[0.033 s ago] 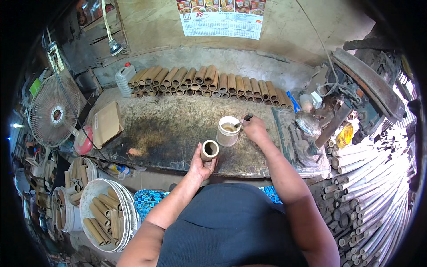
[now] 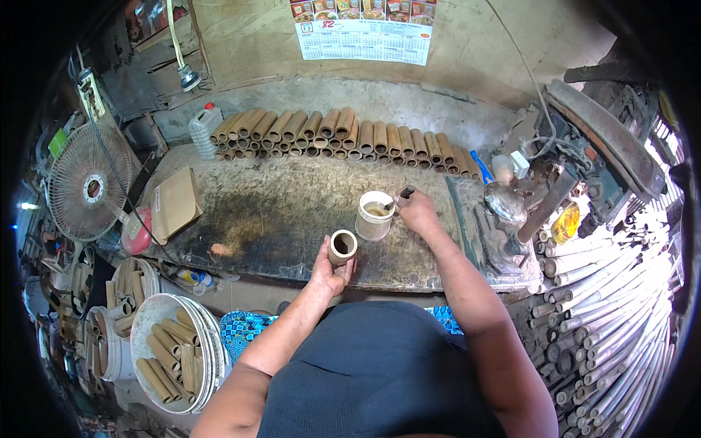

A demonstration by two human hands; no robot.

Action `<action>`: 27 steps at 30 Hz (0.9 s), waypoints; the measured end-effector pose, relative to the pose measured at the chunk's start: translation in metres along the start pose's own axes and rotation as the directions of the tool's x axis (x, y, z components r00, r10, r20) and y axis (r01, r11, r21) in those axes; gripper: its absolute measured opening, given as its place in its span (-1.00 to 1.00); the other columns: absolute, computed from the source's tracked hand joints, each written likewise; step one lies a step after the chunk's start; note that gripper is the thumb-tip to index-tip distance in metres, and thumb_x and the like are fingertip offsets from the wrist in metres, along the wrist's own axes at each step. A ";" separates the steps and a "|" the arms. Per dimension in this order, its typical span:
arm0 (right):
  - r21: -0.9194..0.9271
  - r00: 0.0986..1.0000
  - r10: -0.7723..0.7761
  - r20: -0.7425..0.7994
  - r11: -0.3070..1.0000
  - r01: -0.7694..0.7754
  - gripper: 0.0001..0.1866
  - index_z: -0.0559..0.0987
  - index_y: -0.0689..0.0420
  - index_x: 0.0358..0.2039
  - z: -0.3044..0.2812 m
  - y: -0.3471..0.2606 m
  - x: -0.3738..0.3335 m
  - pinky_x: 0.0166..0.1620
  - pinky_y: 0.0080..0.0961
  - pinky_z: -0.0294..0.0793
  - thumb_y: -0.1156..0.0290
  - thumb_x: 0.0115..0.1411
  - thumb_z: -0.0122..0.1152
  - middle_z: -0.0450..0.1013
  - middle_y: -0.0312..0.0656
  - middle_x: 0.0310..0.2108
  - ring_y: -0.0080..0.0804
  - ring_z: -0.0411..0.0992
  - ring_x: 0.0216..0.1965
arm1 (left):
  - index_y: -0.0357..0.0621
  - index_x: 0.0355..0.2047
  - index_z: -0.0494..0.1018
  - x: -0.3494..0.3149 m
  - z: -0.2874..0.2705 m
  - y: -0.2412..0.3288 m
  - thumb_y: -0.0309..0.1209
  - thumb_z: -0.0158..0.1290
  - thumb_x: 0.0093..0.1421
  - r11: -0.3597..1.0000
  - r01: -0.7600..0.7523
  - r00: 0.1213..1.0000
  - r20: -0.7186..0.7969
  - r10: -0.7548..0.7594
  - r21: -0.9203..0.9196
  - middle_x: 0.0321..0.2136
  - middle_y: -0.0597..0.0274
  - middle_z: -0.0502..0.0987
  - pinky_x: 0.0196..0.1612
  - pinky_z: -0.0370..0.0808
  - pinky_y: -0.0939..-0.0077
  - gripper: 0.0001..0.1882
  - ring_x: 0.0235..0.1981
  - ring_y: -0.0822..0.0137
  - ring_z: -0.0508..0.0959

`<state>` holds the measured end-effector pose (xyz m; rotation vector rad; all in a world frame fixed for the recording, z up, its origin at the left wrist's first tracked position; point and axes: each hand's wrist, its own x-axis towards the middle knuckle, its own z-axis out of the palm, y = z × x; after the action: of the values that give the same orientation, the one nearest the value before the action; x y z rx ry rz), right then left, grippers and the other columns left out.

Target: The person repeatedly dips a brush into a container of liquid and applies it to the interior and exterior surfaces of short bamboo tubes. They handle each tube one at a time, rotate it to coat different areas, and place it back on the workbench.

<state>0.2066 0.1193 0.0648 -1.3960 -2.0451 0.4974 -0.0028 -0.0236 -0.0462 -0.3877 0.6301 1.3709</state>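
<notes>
My left hand (image 2: 330,273) is wrapped round a short bamboo tube (image 2: 334,255), its open end facing up toward me, just past the bench's front edge. To the right of the tube stands a whitish translucent tub (image 2: 372,228) with a white rim and murky brownish liquid inside. My right hand (image 2: 418,214) is closed round a slim dark-handled tool (image 2: 407,192) at the tub's right rim. The tool's lower end reaches into the tub; whether it is a brush I cannot make out.
Bamboo tubes (image 2: 314,131) are stacked along the bench's back, beside a plastic jug (image 2: 204,131). A brown folder (image 2: 175,206) and a fan (image 2: 91,186) stand left. White buckets (image 2: 212,350) hold cut tubes, lower left. Long bamboo poles (image 2: 621,321) and a cluttered metal machine (image 2: 540,212) fill the right.
The bamboo tube in my left hand has shifted very slightly up and to the left. My right hand and the tub look unmoved.
</notes>
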 end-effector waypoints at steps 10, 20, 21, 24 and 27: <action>0.138 0.999 0.043 -0.010 0.989 -0.042 -0.76 0.68 0.16 -0.13 0.001 0.009 0.001 -0.04 -0.28 0.55 0.30 0.28 0.31 0.65 0.05 -0.23 -0.09 0.62 -0.14 | -0.23 -0.01 0.48 0.046 -0.012 0.040 0.15 0.25 0.21 0.991 0.071 0.995 -0.063 -0.078 -0.110 -0.20 -0.05 0.54 -0.31 0.77 0.40 -0.33 -0.26 0.08 0.64; 0.341 0.991 0.123 -0.059 0.935 -0.096 -0.77 0.66 0.11 -0.07 -0.008 0.013 -0.009 -0.08 -0.29 0.55 0.33 0.32 0.23 0.64 0.04 -0.25 -0.08 0.62 -0.19 | -0.27 0.05 0.43 0.049 -0.018 0.052 0.11 0.25 0.24 0.984 0.018 0.995 -0.097 -0.036 -0.177 -0.14 -0.10 0.52 -0.25 0.79 0.26 -0.31 -0.23 0.02 0.64; 0.353 0.989 0.137 -0.062 0.929 -0.107 -0.77 0.65 0.11 -0.07 -0.009 0.013 -0.010 -0.09 -0.30 0.55 0.33 0.33 0.23 0.64 0.03 -0.26 -0.09 0.62 -0.19 | -0.28 0.05 0.43 0.049 -0.018 0.052 0.12 0.25 0.23 0.987 0.014 0.994 -0.100 -0.031 -0.159 -0.14 -0.10 0.52 -0.24 0.79 0.25 -0.30 -0.23 0.02 0.64; 0.323 0.992 0.128 -0.012 0.939 -0.117 -0.78 0.64 0.12 -0.07 -0.010 0.012 -0.016 -0.09 -0.31 0.55 0.34 0.33 0.22 0.63 0.01 -0.26 -0.13 0.62 -0.19 | -0.29 0.04 0.43 0.042 -0.016 0.052 0.09 0.25 0.24 0.988 0.019 0.991 -0.129 -0.040 -0.156 -0.15 -0.10 0.52 -0.22 0.78 0.23 -0.33 -0.24 0.05 0.64; 0.363 0.991 0.126 -0.048 0.926 -0.101 -0.78 0.63 0.13 -0.07 -0.009 0.013 -0.018 -0.08 -0.32 0.54 0.34 0.34 0.21 0.64 0.00 -0.24 -0.14 0.62 -0.17 | -0.28 -0.01 0.41 0.027 -0.016 0.048 -0.05 0.20 0.29 0.994 -0.013 0.974 -0.228 -0.014 -0.113 -0.17 -0.05 0.49 -0.23 0.75 0.18 -0.47 -0.29 0.15 0.62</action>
<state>0.2265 0.1069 0.0582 -1.2904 -1.7160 0.8164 -0.0505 -0.0036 -0.0708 -0.6441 0.7420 1.3763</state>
